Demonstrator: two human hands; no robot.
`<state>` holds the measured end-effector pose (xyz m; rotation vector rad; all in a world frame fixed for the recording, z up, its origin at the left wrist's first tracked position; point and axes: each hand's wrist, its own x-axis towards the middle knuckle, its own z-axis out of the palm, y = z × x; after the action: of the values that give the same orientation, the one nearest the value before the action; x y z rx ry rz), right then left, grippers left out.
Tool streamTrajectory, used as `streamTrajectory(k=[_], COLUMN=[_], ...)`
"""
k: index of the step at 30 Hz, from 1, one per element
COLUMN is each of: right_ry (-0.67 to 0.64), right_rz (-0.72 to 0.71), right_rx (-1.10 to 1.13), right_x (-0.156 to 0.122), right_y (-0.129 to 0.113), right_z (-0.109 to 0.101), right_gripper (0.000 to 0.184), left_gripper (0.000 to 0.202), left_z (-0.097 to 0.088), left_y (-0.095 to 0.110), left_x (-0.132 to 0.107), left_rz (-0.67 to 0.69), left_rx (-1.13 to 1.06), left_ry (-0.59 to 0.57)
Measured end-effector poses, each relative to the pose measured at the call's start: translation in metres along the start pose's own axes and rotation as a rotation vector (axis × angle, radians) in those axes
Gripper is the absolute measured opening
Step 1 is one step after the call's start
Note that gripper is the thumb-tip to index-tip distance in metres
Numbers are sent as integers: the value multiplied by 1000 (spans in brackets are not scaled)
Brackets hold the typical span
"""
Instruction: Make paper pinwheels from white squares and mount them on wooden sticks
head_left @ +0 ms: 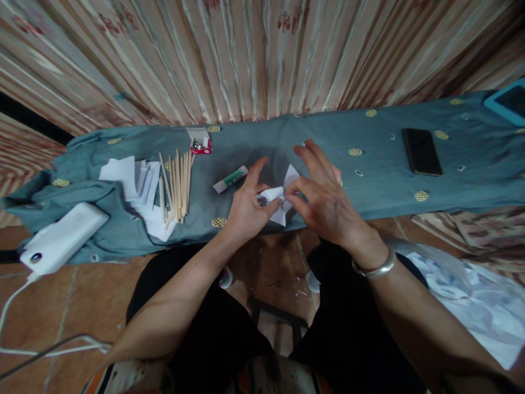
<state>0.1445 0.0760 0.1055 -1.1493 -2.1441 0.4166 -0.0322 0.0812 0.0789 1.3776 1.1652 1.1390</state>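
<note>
A small folded white paper piece (278, 218) with pointed corners sits between my two hands, above the front edge of the cloth-covered bench. My left hand (247, 210) pinches its left side between thumb and a finger, while the index finger points up and away. At the paper's middle, the thumb and index finger of my right hand (324, 200) are pinched together, and the other fingers are spread. Whether a tiny pin is between those fingertips is too small to tell. A green and white glue stick (230, 179) lies just beyond my left hand.
Left on the grey-green cloth (381, 148) are wooden sticks (179, 186), white paper pieces (123, 178), an open red box of small metal pieces (200, 145) and a white power bank (65, 235). A dark phone (421, 151) lies right. A bag of white paper (471, 295) stands below.
</note>
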Motion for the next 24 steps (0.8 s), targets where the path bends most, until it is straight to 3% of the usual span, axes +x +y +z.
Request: streamTrajectory(k=[24], right_ry=[-7], right_rz=[-4], right_rx=[-52], right_x=[0], right_y=[1], right_z=[2], right_gripper=[11], left_gripper=[88], left_z=[3], left_y=[-6], left_x=[1], left_rz=[-16], left_rx=[-64], left_ry=[-22])
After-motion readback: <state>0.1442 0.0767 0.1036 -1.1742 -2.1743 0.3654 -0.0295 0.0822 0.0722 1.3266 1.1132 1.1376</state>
